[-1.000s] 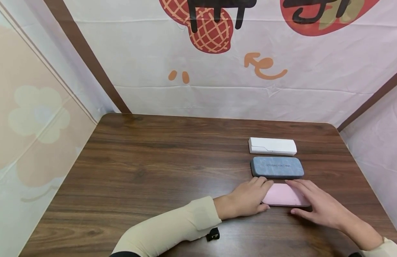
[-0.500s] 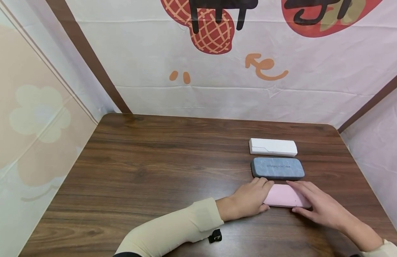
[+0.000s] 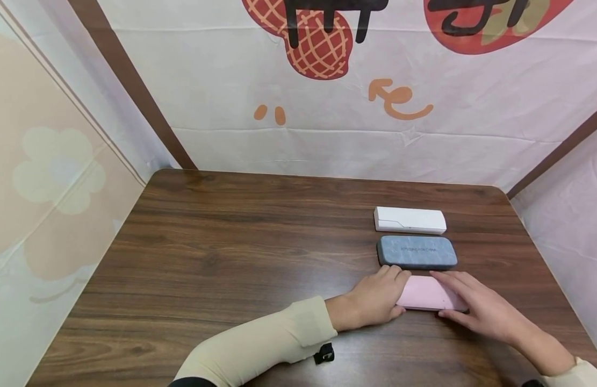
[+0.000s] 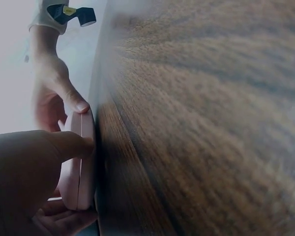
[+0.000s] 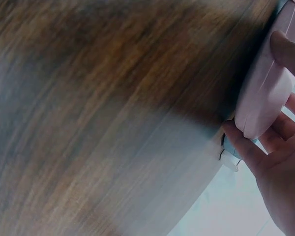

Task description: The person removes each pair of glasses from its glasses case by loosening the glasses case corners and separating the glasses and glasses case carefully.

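Observation:
A pink glasses case lies closed on the table at the right, its long side toward the person. My left hand holds its left end, thumb on the near side and fingers over the far edge. At the other end, my right hand grips it in the same way. In the left wrist view, a thin lid seam runs along the side of the pink case, beside the thumb. The right wrist view has the right thumb and fingers around the rounded end of the case.
Just behind the pink case lies a blue-grey glasses case with lettering on its lid. Farther back is a white case, parallel to it. The brown wooden table ends at a printed cloth wall.
The right thumb has moved slightly in against the near side of the pink case. Both hands otherwise stay at its ends, and the cases have not visibly moved.

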`<move>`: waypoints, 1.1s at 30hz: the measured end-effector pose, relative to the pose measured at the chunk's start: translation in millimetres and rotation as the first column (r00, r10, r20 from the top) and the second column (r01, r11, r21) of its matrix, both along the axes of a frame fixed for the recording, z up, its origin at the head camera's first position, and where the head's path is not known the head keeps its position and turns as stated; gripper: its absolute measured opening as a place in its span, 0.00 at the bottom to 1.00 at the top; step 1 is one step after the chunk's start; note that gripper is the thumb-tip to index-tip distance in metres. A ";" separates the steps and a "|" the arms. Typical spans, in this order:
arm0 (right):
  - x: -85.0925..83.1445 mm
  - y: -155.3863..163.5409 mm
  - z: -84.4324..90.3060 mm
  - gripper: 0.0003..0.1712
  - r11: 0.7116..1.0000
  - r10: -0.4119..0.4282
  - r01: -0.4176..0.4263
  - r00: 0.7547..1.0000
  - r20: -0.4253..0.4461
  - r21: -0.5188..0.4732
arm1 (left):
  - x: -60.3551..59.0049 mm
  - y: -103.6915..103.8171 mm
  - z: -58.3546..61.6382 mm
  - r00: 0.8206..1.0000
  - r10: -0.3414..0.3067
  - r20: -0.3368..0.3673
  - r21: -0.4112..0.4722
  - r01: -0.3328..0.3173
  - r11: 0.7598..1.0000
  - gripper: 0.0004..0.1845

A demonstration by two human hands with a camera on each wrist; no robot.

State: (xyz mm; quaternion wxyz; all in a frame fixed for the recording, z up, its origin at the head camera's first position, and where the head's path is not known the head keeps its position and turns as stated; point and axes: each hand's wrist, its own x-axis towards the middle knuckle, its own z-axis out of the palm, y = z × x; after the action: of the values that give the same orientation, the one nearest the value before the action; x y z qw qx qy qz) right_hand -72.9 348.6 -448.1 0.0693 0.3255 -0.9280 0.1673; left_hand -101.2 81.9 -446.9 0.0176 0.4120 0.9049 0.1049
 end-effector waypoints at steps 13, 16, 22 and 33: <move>-0.3 -0.6 7.1 0.48 0.998 -0.006 0.007 1.000 -0.015 0.064 | -1.9 -1.7 4.4 1.000 -0.012 0.010 0.004 0.012 1.000 0.35; 0.1 -1.6 9.0 0.48 0.997 -0.005 0.006 1.000 -0.016 0.079 | -1.3 -3.2 6.4 1.000 -0.022 0.004 0.003 0.022 1.000 0.35; 1.3 -4.7 15.3 0.48 0.996 -0.006 0.007 1.000 -0.014 0.092 | -1.6 -6.2 11.8 0.999 -0.027 0.017 0.001 0.027 1.000 0.35; 0.9 -14.1 26.1 0.47 0.994 0.005 -0.006 1.000 0.014 0.106 | -6.2 -18.7 20.8 0.991 -0.055 0.118 0.016 0.053 0.998 0.34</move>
State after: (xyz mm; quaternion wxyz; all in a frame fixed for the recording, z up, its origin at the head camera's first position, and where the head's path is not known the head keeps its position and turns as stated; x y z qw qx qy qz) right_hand -71.9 334.5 -422.0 0.0451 0.3300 -0.9352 0.1202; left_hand -107.4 63.2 -426.0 0.0714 0.4297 0.8901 0.1344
